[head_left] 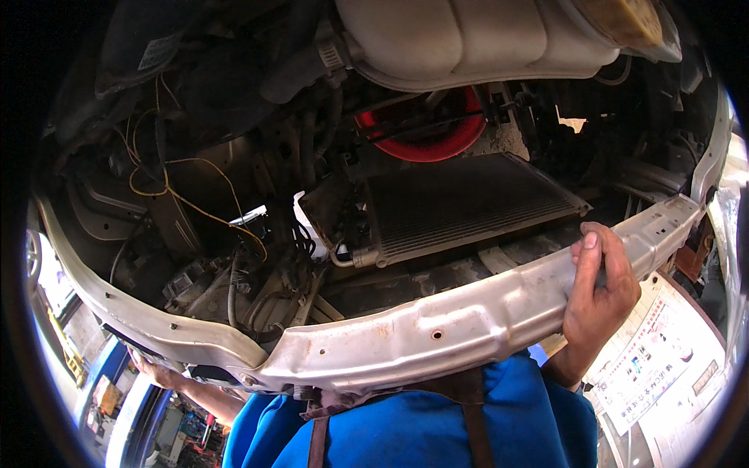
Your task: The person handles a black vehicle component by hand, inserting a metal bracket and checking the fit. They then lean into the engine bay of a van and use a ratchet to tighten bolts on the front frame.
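A silver metal crossbeam [437, 335] runs along the front of a vehicle's engine bay, between the bay and my body. My right hand [605, 285] is up against its right part, palm turned to the left. Its fingers are curled, with the thumb pressed toward the index finger near the beam's top edge. Whatever lies between them, if anything, is hidden. Far to the left, my left hand [156, 373] is beneath the pale curved body panel [179, 334]. That panel's edge hides most of its fingers.
Behind the beam lies a dark finned radiator [468, 204], with a red ring [425, 140] beyond it. A whitish plastic tank [476, 35] hangs above. Loose yellow wires [203, 201] dangle at left. A printed sheet [659, 355] lies at lower right; a blue post [136, 421] stands lower left.
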Available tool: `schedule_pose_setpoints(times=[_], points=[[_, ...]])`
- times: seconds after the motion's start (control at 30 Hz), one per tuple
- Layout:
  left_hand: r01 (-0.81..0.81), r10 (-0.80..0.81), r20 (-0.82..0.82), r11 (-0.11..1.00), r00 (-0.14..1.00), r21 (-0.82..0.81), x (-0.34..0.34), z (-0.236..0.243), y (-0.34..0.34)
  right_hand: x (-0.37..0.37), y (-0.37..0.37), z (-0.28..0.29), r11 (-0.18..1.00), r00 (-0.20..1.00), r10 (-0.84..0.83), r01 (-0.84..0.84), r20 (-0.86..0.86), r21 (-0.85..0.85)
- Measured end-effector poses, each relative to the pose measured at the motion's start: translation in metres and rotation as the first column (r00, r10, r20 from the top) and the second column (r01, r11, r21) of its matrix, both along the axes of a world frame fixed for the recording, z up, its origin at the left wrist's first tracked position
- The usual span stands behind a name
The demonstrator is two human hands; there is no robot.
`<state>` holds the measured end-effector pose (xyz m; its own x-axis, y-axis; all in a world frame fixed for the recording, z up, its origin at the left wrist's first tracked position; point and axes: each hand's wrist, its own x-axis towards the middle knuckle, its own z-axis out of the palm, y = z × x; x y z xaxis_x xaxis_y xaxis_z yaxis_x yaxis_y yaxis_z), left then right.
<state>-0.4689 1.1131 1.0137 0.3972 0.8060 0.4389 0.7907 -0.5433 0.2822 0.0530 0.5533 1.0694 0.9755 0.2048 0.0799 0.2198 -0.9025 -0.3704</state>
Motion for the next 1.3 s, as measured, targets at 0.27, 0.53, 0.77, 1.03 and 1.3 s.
schedule_pose_setpoints(times=[0.27,0.53,0.77,1.03,1.3], points=[[0.222,-0.171,-0.226,0.949,0.959,0.223,0.022,0.002,-0.014,0.002,0.005,0.004,0.999,0.997,-0.037,0.039,-0.063,0.025],[0.304,-0.175,-0.349,0.881,0.921,0.361,0.078,0.01,-0.047,0.0,0.003,0.003,0.991,0.996,-0.075,0.08,-0.049,0.107],[0.117,-0.022,-0.289,0.942,0.957,0.315,0.096,0.006,-0.064,0.0,0.0,-0.001,0.993,0.998,-0.068,0.069,-0.01,0.096],[0.134,-0.069,-0.199,0.932,0.978,0.336,0.095,-0.003,-0.057,-0.001,-0.002,0.0,0.997,0.997,-0.079,0.078,0.017,0.025],[0.147,-0.161,0.053,0.967,0.986,0.206,0.082,-0.02,-0.044,-0.001,-0.005,-0.003,0.996,0.996,-0.084,0.084,0.012,-0.007]])
